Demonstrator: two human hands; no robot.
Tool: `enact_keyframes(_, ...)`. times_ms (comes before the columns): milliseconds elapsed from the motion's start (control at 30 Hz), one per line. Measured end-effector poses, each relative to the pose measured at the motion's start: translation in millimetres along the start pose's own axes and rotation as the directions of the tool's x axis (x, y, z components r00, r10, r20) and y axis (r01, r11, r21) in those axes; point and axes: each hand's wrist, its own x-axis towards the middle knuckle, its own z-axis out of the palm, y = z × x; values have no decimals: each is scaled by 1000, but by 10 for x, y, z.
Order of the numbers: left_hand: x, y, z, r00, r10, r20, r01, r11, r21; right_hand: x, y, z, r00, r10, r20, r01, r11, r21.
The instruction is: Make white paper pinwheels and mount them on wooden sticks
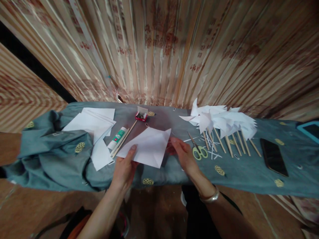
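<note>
Left hand [124, 167], right hand [184, 156] fingers pinch folded paper [147, 146]; glue stick [117, 138] label seemingly illegible.

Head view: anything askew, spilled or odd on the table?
Thin paper scraps lie strewn beside the scissors; the cloth is bunched up at the left end. The sheet between left hand and right hand looks undamaged.

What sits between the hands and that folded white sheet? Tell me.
Nothing visible. The left hand and right hand grip the folded white sheet at its edges. The glue stick and scissors lie off to either side.
</note>
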Motion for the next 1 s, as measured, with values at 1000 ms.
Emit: enact_keyframes(1000, 167, 291, 163, 969, 244, -45, -247, 964, -97, -326, -41, -362, 891, 299, 341, -438, 762, 477)
